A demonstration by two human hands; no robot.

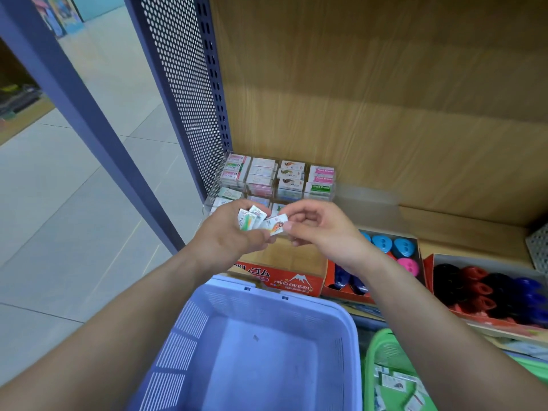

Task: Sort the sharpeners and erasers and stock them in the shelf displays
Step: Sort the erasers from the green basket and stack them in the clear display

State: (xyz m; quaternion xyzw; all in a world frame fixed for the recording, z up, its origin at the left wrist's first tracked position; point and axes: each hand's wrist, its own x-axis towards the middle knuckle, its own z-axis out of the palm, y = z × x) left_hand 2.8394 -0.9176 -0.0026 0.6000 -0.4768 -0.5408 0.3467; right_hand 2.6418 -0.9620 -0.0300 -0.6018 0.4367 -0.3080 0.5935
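Shelf (385, 84) with a wood back fills the view, stock along its base. Blue basket (351, 321) sits under the arms, close to the body. Green basket (374, 345) just right of it carries loose erasers (396, 382), likely the supply not yet sorted. Sharpeners (486, 289) lie in 2 open boxes at right on the shelf. Red box (284, 281) marked hard eraser is at the front edge. Clear display (275, 179) stands in the back left corner, each compartment stacked with 1 design, so sorting looks to go by print.

Left hand (228, 235) grips a small stack (250, 219) of wrapped erasers, fanned upward, probably so the labels can be read. Right hand (321, 226) pinches 1 eraser (277, 224) between thumb and forefinger at the stack's edge, other fingers loosely curled. Cannot tell if left fingers also touch it. Both hands hover just in front of the display, above the red box.

Judgement: 1 eraser is being picked off to match a compartment. Task is partway, with the green basket not done.
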